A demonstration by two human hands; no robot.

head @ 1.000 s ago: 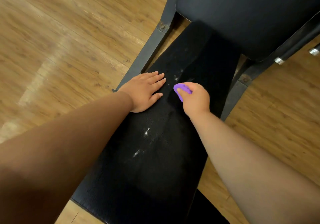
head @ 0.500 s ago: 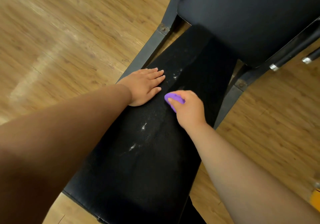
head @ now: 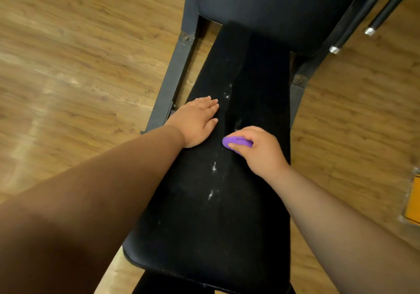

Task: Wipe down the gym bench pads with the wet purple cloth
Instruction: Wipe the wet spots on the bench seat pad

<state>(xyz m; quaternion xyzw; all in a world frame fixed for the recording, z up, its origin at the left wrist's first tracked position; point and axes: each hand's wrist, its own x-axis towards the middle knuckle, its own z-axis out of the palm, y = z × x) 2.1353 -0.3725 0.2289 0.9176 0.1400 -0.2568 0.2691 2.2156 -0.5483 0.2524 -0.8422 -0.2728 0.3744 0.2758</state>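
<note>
While your right hand (head: pixel 261 151) clamps the cloth (head: pixel 236 142) on the seat (head: pixel 204 237), left hand (head: pixel 197 121) flat at ten o'clock, streaks (head: pixel 214 167) remain toward six; the back pad (head: pixel 272 9) is likely unwiped.

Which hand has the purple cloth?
The right hand: its fingers curl round the purple cloth, while the left hand lies flat and empty on the long bench pad.

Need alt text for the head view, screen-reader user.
The right hand grips a bunched purple cloth against a long black bench pad, while the left hand rests flat on the pad beside it. Down the pad's middle run white streaks; a second pad and wooden floor lie beyond.
</note>
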